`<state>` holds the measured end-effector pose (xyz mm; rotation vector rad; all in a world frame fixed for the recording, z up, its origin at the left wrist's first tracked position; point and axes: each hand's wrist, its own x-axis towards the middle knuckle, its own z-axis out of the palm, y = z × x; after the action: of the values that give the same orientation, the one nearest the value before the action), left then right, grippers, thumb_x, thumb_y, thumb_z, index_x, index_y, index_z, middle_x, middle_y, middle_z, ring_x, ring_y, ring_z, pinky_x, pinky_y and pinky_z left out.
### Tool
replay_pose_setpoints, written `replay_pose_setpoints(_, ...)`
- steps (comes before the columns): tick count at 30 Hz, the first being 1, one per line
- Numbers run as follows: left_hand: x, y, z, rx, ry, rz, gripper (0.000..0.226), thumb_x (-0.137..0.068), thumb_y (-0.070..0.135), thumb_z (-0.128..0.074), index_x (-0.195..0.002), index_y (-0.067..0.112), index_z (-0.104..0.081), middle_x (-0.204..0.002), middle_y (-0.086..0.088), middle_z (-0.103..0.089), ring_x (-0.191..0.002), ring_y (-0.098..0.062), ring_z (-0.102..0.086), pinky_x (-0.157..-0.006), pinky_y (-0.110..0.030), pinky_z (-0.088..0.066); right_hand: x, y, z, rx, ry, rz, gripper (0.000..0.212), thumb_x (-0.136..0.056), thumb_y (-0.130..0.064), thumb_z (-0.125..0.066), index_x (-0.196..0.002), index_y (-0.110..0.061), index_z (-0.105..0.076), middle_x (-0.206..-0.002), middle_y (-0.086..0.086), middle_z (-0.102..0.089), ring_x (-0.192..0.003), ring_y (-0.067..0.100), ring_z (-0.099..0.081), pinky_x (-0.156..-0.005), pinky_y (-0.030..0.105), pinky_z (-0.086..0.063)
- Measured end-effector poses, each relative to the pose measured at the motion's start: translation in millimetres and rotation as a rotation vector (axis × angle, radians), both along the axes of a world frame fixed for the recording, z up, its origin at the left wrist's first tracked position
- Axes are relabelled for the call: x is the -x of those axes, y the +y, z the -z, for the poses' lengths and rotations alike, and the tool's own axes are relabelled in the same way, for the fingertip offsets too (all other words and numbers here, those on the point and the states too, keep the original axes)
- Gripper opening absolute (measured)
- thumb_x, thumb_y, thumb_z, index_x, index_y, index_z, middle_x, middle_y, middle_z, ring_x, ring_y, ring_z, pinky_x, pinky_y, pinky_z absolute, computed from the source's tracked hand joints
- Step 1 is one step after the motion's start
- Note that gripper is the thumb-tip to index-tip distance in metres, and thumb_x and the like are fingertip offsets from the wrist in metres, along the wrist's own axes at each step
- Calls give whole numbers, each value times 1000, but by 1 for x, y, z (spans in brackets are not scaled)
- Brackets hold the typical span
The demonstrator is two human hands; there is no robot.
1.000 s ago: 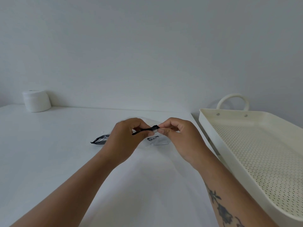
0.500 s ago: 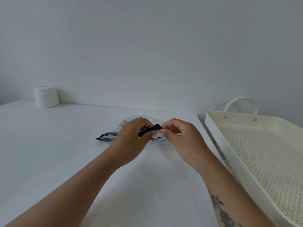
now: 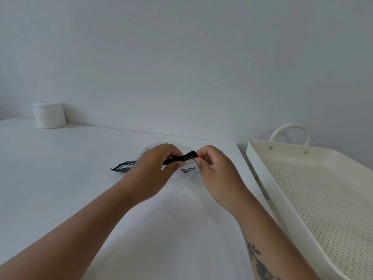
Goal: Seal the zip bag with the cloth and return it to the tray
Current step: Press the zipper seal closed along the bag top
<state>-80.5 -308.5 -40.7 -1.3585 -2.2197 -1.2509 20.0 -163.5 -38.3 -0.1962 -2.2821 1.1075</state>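
Where pinched, crinkly clear zip bag [image 3: 188, 170]

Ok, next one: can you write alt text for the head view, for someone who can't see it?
Two bare hands, left hand and right hand, pinch the black zip strip of a clear zip bag lying on a white table. An empty perforated cream tray sits to the right; a white roll stands far left by the wall.
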Motion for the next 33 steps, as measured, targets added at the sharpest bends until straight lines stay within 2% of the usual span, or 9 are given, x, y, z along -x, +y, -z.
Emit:
replay_pose_setpoints(2,0,-1,-1,22,14,-10,11,-92,22,-61,-86,30,-62,-83,15,-65,-88,-1,-56,-74,-6,-39,-1,1,0,3,-1,1,10,-98,-21,-52,-93,-21,-60,-94,-7,-61,-85,2,-51,-67,2,-38)
replay_pose_setpoints(7,4,1,7,73,83,-47,6,-96,20,-54,-91,22,-58,-84,11,-58,-84,-5,-50,-72,-19,-40,0,0,2,17,-34,-35,5,-95,-23,-57,-93,-25,-61,-93,-12,-63,-87,-3,-53,-69,0,-37)
replay_pose_setpoints(10,4,4,8,71,84,-47,7,-96,19,-54,-91,19,-59,-82,11,-57,-84,-4,-48,-70,-17,-38,0,0,3,5,-17,-25,3,-92,-22,-62,-93,-25,-64,-93,-11,-65,-87,-2,-55,-69,1,-38)
replay_pose_setpoints(13,2,4,7,43,97,-29,2,-93,22,-59,-92,22,-61,-87,13,-60,-88,-3,-51,-75,-17,-41,1,1,3,-23,29,18,7,-93,-17,-61,-88,-21,-66,-91,-8,-65,-87,1,-56,-70,3,-39)
replay_pose_setpoints(17,2,1,5,37,132,-43,6,-89,29,-65,-94,27,-62,-87,21,-58,-91,3,-50,-75,-8,-37,1,4,1,-6,88,52,9,-91,-15,-62,-85,-21,-66,-88,-10,-66,-86,0,-56,-67,4,-39)
replay_pose_setpoints(22,2,1,4,45,127,-82,5,-92,20,-62,-92,21,-66,-86,9,-65,-87,-8,-54,-75,-22,-42,2,3,3,-14,14,51,7,-92,-19,-62,-86,-21,-64,-90,-9,-64,-85,4,-56,-65,9,-40)
replay_pose_setpoints(26,2,2,4,59,154,-92,6,-93,15,-59,-93,17,-65,-85,6,-63,-83,-14,-54,-74,-31,-43,1,0,2,-79,-4,55,4,-90,-22,-63,-88,-25,-62,-92,-12,-61,-92,8,-56,-73,20,-43)
replay_pose_setpoints(30,2,4,4,61,177,-111,7,-92,19,-60,-92,17,-67,-83,6,-64,-83,-15,-54,-74,-33,-44,2,-2,1,-118,14,79,7,-91,-21,-62,-87,-26,-63,-89,-12,-63,-89,9,-57,-71,20,-45)
replay_pose_setpoints(33,2,5,6,65,166,-94,6,-91,25,-63,-91,22,-69,-83,11,-64,-84,-9,-52,-75,-29,-43,2,0,2,-133,16,124,12,-92,-18,-62,-81,-22,-65,-82,-8,-64,-80,7,-56,-62,11,-40)
